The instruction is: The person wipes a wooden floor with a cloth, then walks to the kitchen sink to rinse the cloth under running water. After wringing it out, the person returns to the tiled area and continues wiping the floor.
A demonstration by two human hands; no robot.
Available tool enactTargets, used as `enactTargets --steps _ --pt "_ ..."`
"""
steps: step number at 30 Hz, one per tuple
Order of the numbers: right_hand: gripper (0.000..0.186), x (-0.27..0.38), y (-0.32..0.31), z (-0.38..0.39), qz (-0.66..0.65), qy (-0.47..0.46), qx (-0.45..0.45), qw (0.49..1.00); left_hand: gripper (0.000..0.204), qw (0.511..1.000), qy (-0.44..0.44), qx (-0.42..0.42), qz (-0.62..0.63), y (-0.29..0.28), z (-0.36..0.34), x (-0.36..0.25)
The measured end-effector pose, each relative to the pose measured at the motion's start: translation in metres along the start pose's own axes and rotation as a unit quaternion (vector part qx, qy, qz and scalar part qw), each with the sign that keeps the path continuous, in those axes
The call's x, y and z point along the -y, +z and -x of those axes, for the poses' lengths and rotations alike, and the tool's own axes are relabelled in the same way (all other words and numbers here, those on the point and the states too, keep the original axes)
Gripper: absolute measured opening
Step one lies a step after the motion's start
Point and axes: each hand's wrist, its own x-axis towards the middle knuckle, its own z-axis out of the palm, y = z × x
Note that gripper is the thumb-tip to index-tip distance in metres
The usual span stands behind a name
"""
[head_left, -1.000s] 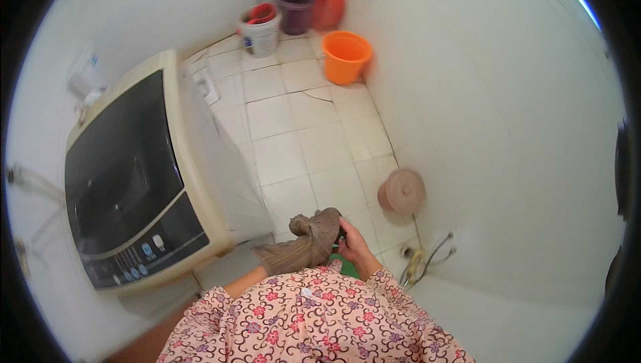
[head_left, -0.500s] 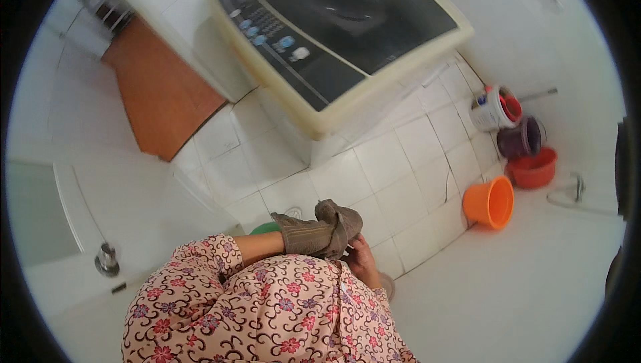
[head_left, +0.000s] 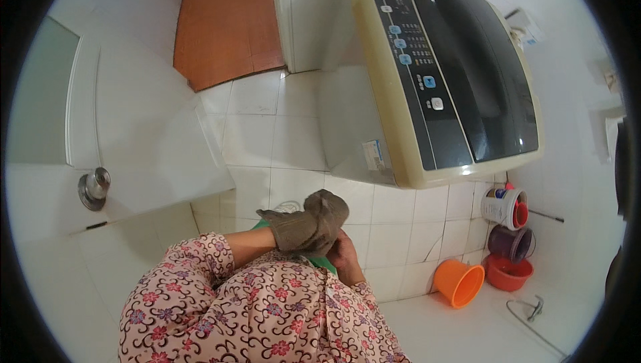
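Observation:
A brownish-grey, sock-like cloth [head_left: 308, 226] is bunched around the end of my left forearm [head_left: 252, 245] and covers my left hand, so those fingers are hidden. My right hand [head_left: 344, 256] is at the cloth's lower right edge, fingers curled against it. Part of the grip is out of sight behind the cloth. Below it, a green thing [head_left: 323, 263] shows in slivers on both sides, its shape mostly covered by the cloth and my patterned top.
A washing machine [head_left: 427, 89] with a dark lid stands ahead to the right. An orange bucket [head_left: 449, 284], red basin [head_left: 509, 276], purple bucket [head_left: 502, 243] and white pail [head_left: 495, 207] line the right wall. At left is a white door [head_left: 147, 156] with a round knob [head_left: 100, 183].
My view has turned to the right, so the washing machine and door appear shifted and rotated. The cloth stays around my left hand and is bunched more tightly, my right hand still against it.

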Motion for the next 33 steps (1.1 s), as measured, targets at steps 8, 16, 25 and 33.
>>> enactTargets --steps 8,16,25,33 --pt "0.029 0.032 0.021 -0.026 0.076 0.043 -0.030 0.996 0.031 0.925 0.136 -0.250 -0.253 -0.021 0.019 -0.001" --pt "0.043 0.026 0.019 -0.091 0.148 0.036 -0.022 0.988 0.037 0.942 0.053 -0.203 -0.263 -0.054 0.020 0.026" --pt "0.031 0.042 0.099 -0.170 0.295 0.047 -0.059 0.952 0.050 0.922 0.048 -0.224 -0.312 -0.171 -0.024 0.106" --pt "0.030 0.053 0.080 -0.257 0.473 -0.025 -0.011 0.881 0.055 0.955 -0.024 -0.257 -0.147 -0.252 -0.088 0.207"
